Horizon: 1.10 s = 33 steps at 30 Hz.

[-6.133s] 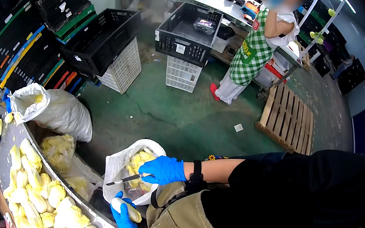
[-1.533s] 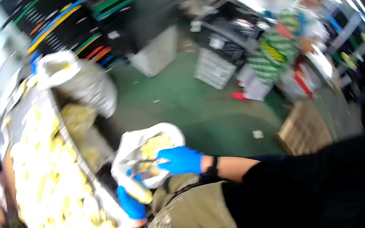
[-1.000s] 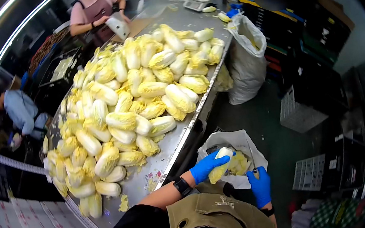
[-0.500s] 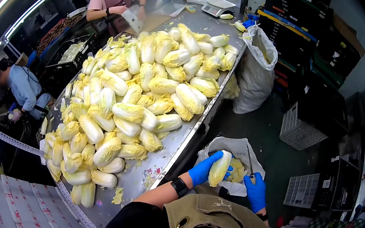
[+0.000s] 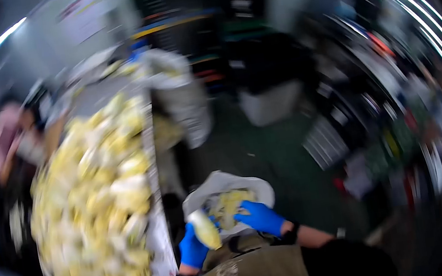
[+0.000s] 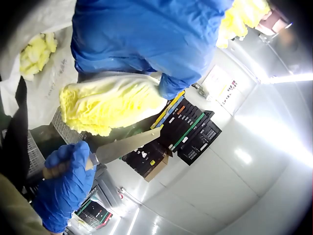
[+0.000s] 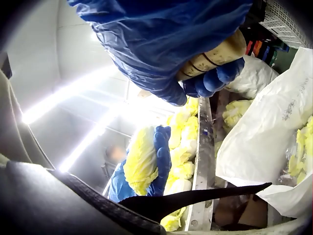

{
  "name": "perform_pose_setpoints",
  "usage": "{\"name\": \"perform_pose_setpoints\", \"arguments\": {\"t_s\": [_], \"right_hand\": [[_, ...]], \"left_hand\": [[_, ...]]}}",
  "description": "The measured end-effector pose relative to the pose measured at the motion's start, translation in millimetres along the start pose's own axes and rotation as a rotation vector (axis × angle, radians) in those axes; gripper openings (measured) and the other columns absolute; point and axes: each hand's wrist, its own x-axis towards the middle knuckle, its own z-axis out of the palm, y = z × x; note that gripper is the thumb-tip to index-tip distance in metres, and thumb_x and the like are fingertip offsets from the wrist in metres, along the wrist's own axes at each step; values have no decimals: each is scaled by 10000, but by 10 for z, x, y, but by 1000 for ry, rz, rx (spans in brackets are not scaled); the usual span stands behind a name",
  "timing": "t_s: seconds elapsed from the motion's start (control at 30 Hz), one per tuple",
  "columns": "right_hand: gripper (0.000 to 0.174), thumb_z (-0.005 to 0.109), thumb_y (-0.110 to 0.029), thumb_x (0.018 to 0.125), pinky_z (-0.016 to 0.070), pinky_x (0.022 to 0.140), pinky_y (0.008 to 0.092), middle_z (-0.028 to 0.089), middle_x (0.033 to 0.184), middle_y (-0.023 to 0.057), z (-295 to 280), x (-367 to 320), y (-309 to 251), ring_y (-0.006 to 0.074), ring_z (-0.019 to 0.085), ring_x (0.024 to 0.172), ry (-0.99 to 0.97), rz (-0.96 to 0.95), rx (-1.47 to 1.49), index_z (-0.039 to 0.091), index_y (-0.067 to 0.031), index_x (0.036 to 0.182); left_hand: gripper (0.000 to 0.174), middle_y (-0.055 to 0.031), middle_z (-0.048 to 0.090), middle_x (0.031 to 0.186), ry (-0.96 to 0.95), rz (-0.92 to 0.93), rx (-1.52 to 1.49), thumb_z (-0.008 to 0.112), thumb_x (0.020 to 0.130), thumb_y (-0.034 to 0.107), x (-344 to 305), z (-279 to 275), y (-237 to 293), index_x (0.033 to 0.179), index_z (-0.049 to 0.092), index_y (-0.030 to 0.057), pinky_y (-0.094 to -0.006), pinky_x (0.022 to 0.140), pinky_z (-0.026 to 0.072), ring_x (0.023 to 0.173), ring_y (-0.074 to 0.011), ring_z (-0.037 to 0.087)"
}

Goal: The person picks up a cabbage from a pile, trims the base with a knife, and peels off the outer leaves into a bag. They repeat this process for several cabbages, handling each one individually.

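Observation:
In the blurred head view, my blue-gloved left hand (image 5: pixel 193 248) holds a pale yellow napa cabbage (image 5: pixel 204 230) at the near side of a white sack (image 5: pixel 262 188) with yellow leaves in it. The left wrist view shows the cabbage (image 6: pixel 115 102) gripped under the left hand (image 6: pixel 146 36). My gloved right hand (image 5: pixel 260 218) is over the sack's right part. It grips a knife (image 6: pixel 128 147) by its wooden handle (image 7: pixel 215 58), the blade pointing toward the cabbage without visible contact in the left wrist view.
A heap of cabbages (image 5: pixel 101 211) covers the metal table (image 5: pixel 159 242) on the left. Beyond it stands a tall white sack (image 5: pixel 185 103). Dark crates (image 5: pixel 267 63) are stacked at the back. A person in pink (image 5: pixel 9 139) is at the far left, and crates stand at right.
The head view has swung right, so table and heap now lie on the left. The left hand still holds the cabbage and the right hand the knife.

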Motion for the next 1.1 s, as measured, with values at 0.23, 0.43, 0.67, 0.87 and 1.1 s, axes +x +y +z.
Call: {"name": "perform_pose_setpoints", "arguments": {"t_s": [0.23, 0.43, 0.67, 0.87, 1.1], "right_hand": [[268, 555, -347, 884, 497, 687, 456, 630, 913, 177, -85, -56, -135, 371, 631, 845, -38, 52, -112, 543, -127, 1038], [258, 546, -369, 878, 493, 676, 460, 610, 867, 167, 64, -82, 124, 366, 621, 829, 105, -96, -132, 540, -134, 986], [274, 538, -369, 877, 485, 686, 481, 630, 856, 178, -162, -108, -113, 392, 627, 820, 67, 67, -77, 534, -111, 968], [279, 568, -356, 857, 482, 685, 480, 631, 842, 187, -199, -71, -73, 406, 624, 808, 47, 110, -81, 524, -110, 981], [283, 585, -340, 847, 481, 688, 472, 627, 869, 198, -178, -36, -2, 414, 618, 815, 66, 75, -67, 524, -96, 978]], "left_hand": [[554, -43, 557, 1247, 82, -7, 253, 480, 949, 489, 45, 240, 55, 1383, 411, 153, -413, 923, 461, 1028, -217, 570], [574, -63, 562, 1203, 51, 13, 263, 484, 943, 484, 152, 255, 86, 1422, 363, 192, -371, 883, 452, 1002, -206, 543], [597, -72, 602, 1062, 15, -4, 271, 540, 935, 426, 231, 291, 12, 1427, 341, 153, -346, 785, 486, 864, -190, 578], [540, -48, 604, 1110, 29, -73, 199, 467, 954, 453, 240, 525, 70, 1400, 407, 156, -336, 816, 477, 924, -177, 580], [528, -46, 605, 1106, 76, 79, 430, 461, 962, 436, 219, 493, 21, 1384, 421, 120, -334, 798, 492, 931, -171, 586]]}}
